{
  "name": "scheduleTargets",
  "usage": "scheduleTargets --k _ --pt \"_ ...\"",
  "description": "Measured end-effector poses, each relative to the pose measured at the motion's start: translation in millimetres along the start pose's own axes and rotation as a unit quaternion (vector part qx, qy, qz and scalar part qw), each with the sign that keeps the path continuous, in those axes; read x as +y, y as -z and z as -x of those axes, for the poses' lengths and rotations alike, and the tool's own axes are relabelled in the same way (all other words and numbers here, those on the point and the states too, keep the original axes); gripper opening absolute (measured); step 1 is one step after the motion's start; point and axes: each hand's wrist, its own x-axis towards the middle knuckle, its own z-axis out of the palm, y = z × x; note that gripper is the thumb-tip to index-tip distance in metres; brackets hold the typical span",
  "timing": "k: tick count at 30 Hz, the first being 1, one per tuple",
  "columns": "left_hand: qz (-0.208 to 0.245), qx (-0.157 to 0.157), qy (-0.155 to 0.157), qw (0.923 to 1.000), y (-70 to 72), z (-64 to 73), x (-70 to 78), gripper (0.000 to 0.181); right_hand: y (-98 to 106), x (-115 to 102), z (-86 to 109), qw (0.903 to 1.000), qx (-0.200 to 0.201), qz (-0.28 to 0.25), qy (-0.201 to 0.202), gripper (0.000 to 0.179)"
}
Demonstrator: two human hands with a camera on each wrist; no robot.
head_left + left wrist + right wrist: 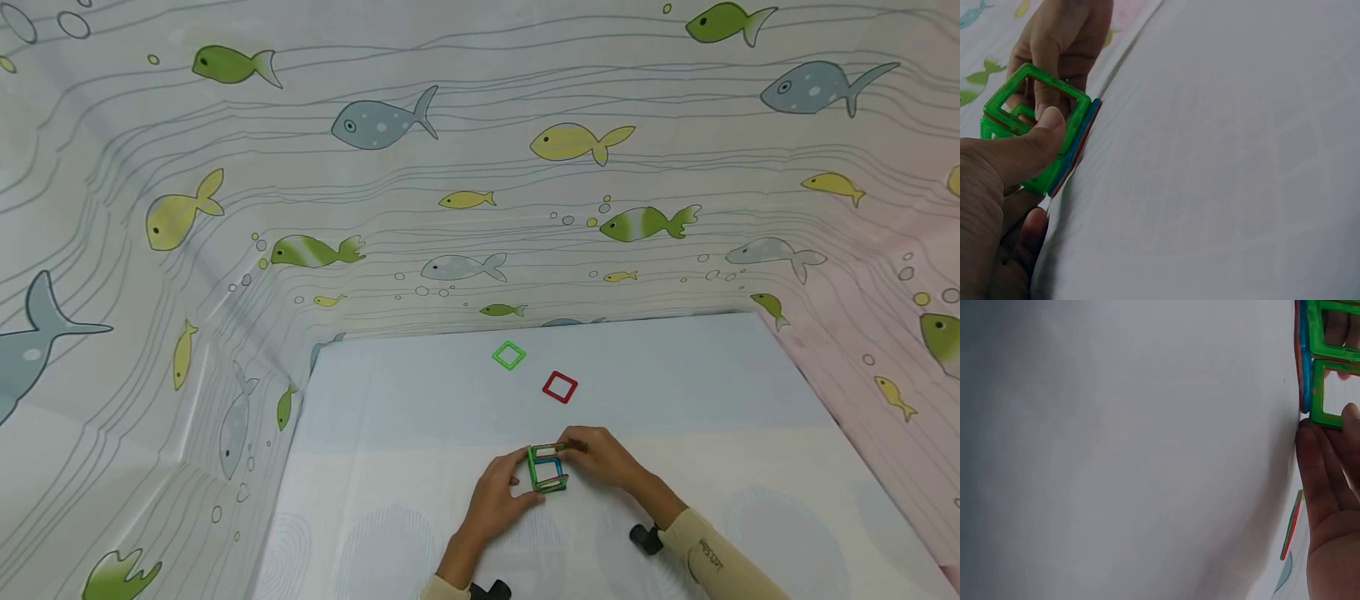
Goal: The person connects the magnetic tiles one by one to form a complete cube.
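Between the hands stands a small open box of square magnetic tile frames, mostly green, on the table. At its base are a blue frame and a red frame under it. My left hand grips the box from the left, its thumb on the near green frame in the left wrist view. From the far right, my right hand pinches a green frame of the box between thumb and fingers. Parts of the right fingertips are hidden behind the frames in the left wrist view.
A red square frame and a light green square frame lie flat on the table beyond the hands. Fish-printed fabric rises behind the table and along its sides.
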Motion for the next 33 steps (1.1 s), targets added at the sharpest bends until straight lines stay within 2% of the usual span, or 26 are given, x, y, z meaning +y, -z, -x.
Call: scheduleTargets --k 13,21,28,33 --pt "-0.010 0.002 -0.005 0.9999 -0.4 -1.5 -1.6 0.086 0 0 -1.1 0.9999 -0.006 0.011 -0.003 0.011" --pt "-0.003 0.002 -0.014 0.9999 -0.8 -1.9 -3.5 0.081 -3 2 -4.7 0.9993 -0.022 0.029 -0.011 0.012" --pt "-0.006 -0.001 -0.013 0.9999 -0.2 -2.5 -3.0 0.082 -8 4 -10.5 0.9985 -0.034 0.041 0.009 0.012" --pt "-0.007 -0.004 -0.008 0.9999 2.0 -3.5 -0.8 0.082 -8 2 -13.9 0.9982 -0.048 0.036 -0.005 0.012"
